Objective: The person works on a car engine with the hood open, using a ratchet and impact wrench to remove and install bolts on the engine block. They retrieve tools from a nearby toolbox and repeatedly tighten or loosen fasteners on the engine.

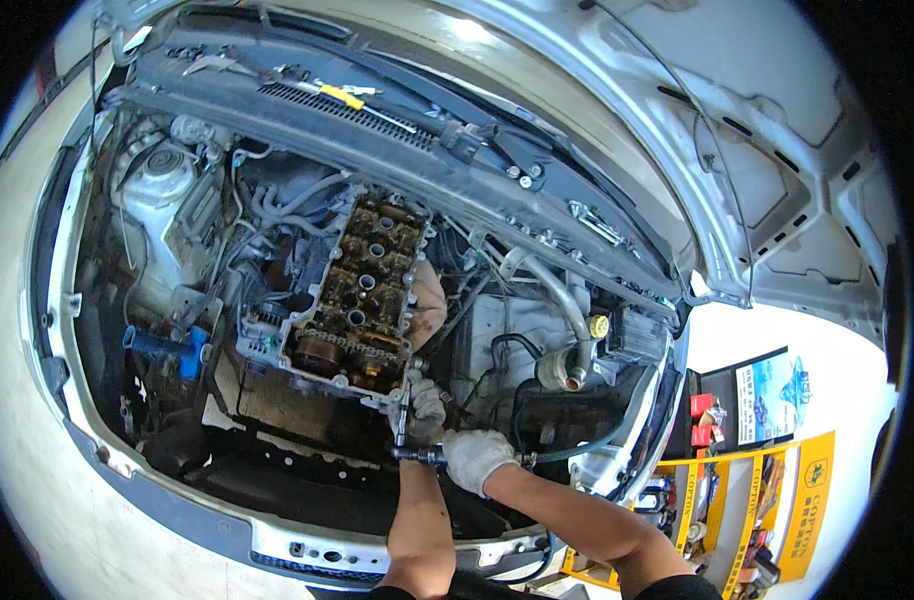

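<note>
The engine (pixel 367 285) has its valve cover off, baring the camshafts, spark plug wells and timing chain (pixel 352 337). My right hand (pixel 475 459), in a white glove, is wrapped around an air ratchet (pixel 419 454). A green air hose (pixel 584 450) runs from the tool's rear. From the ratchet's head, a metal extension bar (pixel 403 416) reaches up to the engine's front corner. Beside that bar is my gloved left hand (pixel 427 409), against the engine's lower front side; its fingers are partly hidden, and its grip is unclear. My left forearm passes below the ratchet.
Loose tools, including a yellow-handled screwdriver (pixel 344 97), and bolts (pixel 526 177) lie along the cowl (pixel 464 142). A metal pipe (pixel 554 289) and a yellow-capped reservoir (pixel 558 371) sit right of the engine. The raised hood (pixel 772 150) hangs above; yellow shelving (pixel 749 517) stands at right.
</note>
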`<state>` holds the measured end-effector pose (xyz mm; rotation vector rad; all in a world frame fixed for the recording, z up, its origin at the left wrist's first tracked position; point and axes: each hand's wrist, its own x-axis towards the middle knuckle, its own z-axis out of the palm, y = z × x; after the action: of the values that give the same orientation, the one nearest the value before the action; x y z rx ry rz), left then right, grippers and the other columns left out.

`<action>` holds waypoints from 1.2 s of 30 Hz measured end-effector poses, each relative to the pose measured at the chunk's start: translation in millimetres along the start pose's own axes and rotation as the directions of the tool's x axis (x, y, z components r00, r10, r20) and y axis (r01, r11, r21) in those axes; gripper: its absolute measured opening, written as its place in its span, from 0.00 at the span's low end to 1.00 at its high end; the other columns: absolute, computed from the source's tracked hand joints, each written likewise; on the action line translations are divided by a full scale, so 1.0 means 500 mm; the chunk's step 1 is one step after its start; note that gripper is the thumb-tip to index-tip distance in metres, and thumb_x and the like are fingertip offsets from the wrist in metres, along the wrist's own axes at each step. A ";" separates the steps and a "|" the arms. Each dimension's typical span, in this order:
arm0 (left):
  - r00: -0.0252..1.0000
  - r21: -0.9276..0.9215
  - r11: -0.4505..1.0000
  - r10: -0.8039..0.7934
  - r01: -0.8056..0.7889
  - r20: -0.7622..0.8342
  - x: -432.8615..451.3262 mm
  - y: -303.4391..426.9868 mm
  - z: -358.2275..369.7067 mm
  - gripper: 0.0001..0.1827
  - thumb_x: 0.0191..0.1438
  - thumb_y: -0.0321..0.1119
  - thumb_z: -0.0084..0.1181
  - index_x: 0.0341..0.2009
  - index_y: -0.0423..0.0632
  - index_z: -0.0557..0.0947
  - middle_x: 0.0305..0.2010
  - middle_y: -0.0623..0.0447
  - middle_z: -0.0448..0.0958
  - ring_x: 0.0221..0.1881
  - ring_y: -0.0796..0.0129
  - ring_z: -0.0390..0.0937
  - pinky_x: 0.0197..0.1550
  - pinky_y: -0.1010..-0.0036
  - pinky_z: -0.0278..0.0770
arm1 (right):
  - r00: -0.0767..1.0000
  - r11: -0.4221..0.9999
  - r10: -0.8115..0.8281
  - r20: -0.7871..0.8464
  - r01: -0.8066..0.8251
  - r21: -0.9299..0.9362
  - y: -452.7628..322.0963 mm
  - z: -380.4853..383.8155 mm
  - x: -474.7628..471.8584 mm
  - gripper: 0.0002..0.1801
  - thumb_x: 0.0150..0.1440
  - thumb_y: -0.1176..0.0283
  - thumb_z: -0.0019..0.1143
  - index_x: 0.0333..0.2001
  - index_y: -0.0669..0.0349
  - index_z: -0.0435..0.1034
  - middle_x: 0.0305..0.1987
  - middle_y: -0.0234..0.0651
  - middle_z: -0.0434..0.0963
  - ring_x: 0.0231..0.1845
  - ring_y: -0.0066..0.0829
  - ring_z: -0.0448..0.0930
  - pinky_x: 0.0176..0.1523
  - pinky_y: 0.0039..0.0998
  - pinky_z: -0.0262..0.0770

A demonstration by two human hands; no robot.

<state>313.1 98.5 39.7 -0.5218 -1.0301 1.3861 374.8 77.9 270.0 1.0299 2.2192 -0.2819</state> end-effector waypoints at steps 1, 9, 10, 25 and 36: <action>0.997 0.038 0.997 0.066 -0.066 -0.024 -0.001 -0.002 0.002 0.24 0.54 0.33 0.65 0.55 0.43 0.77 0.30 0.59 0.63 0.28 0.73 0.62 0.30 0.75 0.65 | 0.999 1.000 0.017 0.030 -0.017 0.002 -0.001 -0.002 0.001 0.14 0.56 0.69 0.56 0.43 0.63 0.77 0.40 0.51 0.85 0.43 0.52 0.87 0.47 0.48 0.82; 0.993 0.040 0.995 0.098 -0.095 -0.065 0.008 -0.037 0.041 0.14 0.56 0.36 0.63 0.42 0.45 0.77 0.28 0.59 0.61 0.27 0.71 0.61 0.29 0.74 0.64 | 1.000 1.000 -0.009 0.026 0.009 -0.015 0.001 -0.007 0.006 0.12 0.56 0.70 0.55 0.42 0.62 0.78 0.40 0.52 0.85 0.44 0.51 0.87 0.46 0.48 0.83; 0.993 0.054 0.994 0.101 -0.098 -0.060 0.010 -0.038 0.043 0.14 0.56 0.36 0.63 0.43 0.45 0.77 0.28 0.59 0.61 0.27 0.71 0.62 0.29 0.74 0.65 | 0.999 1.000 0.007 0.034 -0.006 -0.013 0.001 -0.006 0.005 0.12 0.56 0.70 0.55 0.41 0.62 0.78 0.40 0.51 0.85 0.44 0.51 0.87 0.45 0.48 0.83; 0.991 0.073 0.989 0.129 -0.126 -0.032 0.012 -0.034 0.033 0.16 0.63 0.37 0.55 0.48 0.39 0.78 0.27 0.57 0.62 0.26 0.71 0.62 0.28 0.75 0.65 | 0.993 0.998 0.056 0.104 -0.055 -0.010 -0.006 -0.015 0.007 0.17 0.55 0.70 0.58 0.48 0.63 0.76 0.47 0.51 0.84 0.48 0.50 0.86 0.49 0.48 0.82; 0.985 0.098 0.981 0.171 -0.169 -0.016 0.009 -0.027 -0.012 0.12 0.63 0.40 0.56 0.42 0.44 0.78 0.26 0.59 0.63 0.25 0.71 0.62 0.27 0.74 0.63 | 0.993 0.999 0.043 0.106 -0.046 0.028 0.006 -0.009 0.002 0.17 0.53 0.70 0.61 0.47 0.63 0.78 0.47 0.51 0.84 0.48 0.50 0.86 0.49 0.49 0.82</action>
<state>324.8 102.2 49.4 -0.5641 -0.9101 1.5688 374.4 82.4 272.7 1.0556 2.1005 -0.3438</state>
